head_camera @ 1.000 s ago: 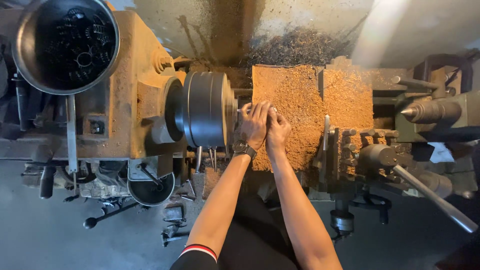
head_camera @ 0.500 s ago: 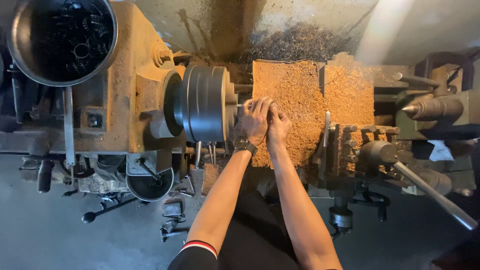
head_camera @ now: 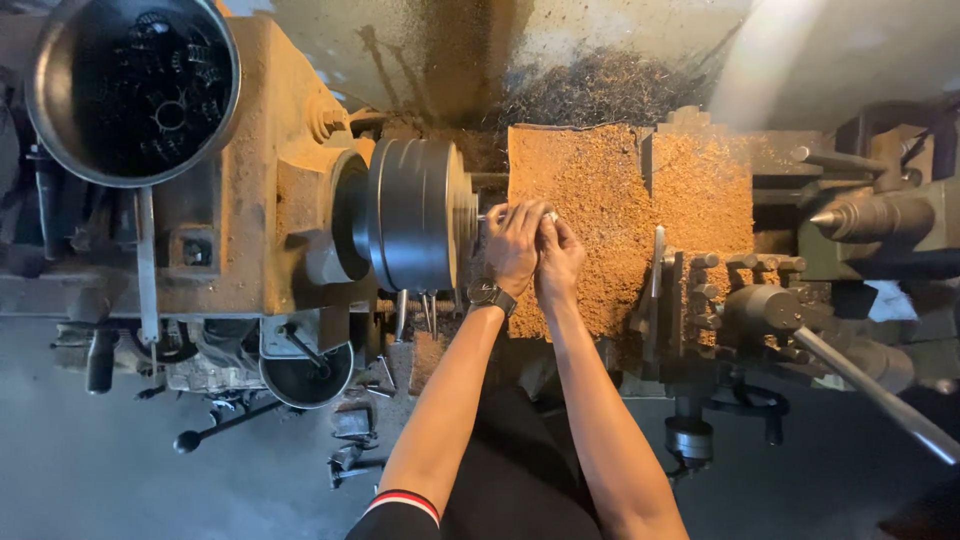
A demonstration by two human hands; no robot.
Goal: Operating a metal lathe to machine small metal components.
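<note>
So this is a top-down look at an old lathe, everything caked in orange-brown sawdust-like swarf. Both hands are bunched together right at the face of the chuck [head_camera: 415,213], the big dark steel drum in the middle. The left hand [head_camera: 515,245], the one with a dark wristwatch [head_camera: 490,295], is curled over a small shiny metal workpiece [head_camera: 549,216] sticking out just beside the chuck's stepped front. The right hand [head_camera: 560,258] is pressed up against the left one, fingers also closed around that same little piece, so both grips are together on it. You only see a sliver of the part between the fingers, can't tell its shape.

Behind the hands is the chip-covered lathe bed [head_camera: 600,200]. Off to the right sits the tailstock centre [head_camera: 850,218] with its pointed tip, well apart from the hands. Top left there's a round metal bowl [head_camera: 130,85] holding dark ring-shaped parts, resting on the headstock [head_camera: 270,180]
</note>
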